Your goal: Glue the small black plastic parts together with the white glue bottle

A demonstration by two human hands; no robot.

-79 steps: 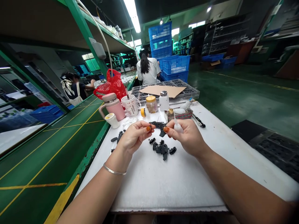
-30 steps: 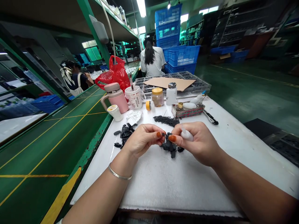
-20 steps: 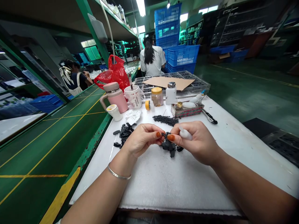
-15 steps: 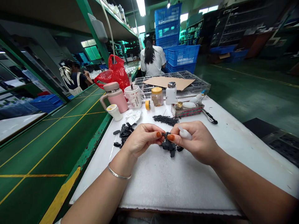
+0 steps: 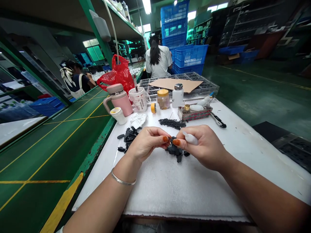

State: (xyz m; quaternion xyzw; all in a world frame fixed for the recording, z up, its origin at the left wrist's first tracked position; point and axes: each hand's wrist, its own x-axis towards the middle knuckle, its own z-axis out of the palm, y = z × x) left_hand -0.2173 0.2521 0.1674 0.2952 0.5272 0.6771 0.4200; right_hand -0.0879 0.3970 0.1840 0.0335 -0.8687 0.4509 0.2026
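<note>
My left hand (image 5: 148,143) and my right hand (image 5: 203,147) meet above the white table (image 5: 179,187), fingertips pinched together on a small black plastic part (image 5: 170,140). A small white squeeze bottle (image 5: 190,138) is tucked in my right hand's palm and fingers. Just under the fingertips lies a small heap of black plastic parts (image 5: 177,151). A second heap of black parts (image 5: 128,137) lies to the left of my left hand. A pile of tiny black pieces (image 5: 172,123) sits just beyond my hands.
At the table's far edge stand a pink mug (image 5: 118,100), a white cup (image 5: 139,99), a yellow-lidded jar (image 5: 163,98), a white bottle (image 5: 178,95), a small box (image 5: 194,113) and trays (image 5: 201,85) under cardboard. A green conveyor (image 5: 48,145) runs along the left. Two people work beyond.
Since 2.6 s ago my hands came down and closer to me, over the heap of black parts. In the last second they have barely moved; the pinch is unchanged.
</note>
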